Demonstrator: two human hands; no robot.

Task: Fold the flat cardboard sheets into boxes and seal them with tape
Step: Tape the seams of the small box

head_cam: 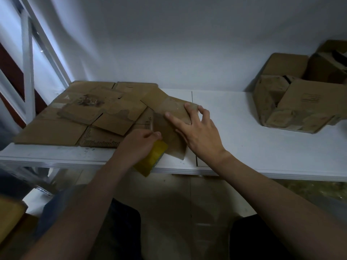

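Here, my right hand (195,128) lies spread, fingers straight, on the folded cardboard (169,115) at the table's (244,139) near edge. It pins the piece flat while my left hand (139,143), clasping the yellow tape roll (153,158), lays tape.

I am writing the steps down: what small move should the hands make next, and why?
Probably the left hand should draw the yellow tape roll along the cardboard piece, because the right hand presses that piece down on the table and the roll sits at its near edge.
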